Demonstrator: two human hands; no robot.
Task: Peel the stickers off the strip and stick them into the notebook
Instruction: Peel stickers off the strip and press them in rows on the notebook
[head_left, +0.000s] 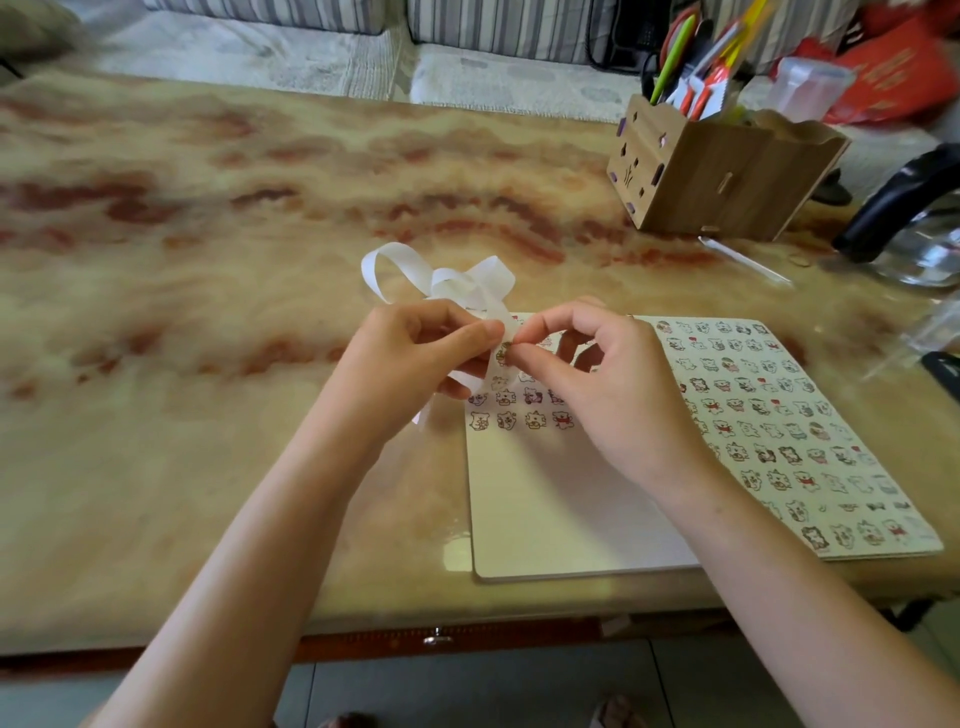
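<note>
An open notebook (561, 499) lies on the marble table, its right page covered with small bear stickers and its left page holding a few rows at the top. A long white backing strip (452, 283) curls in loops above the table. My left hand (415, 353) grips the strip between thumb and fingers. My right hand (597, 384) pinches a small sticker (505, 347) on the strip with thumb and forefinger, just above the notebook's top left corner.
A wooden pen holder (722, 176) with pens and scissors stands at the back right. A dark kettle with a glass body (914, 228) sits at the right edge. A thin stick (743, 258) lies before the holder. The table's front edge runs below the notebook.
</note>
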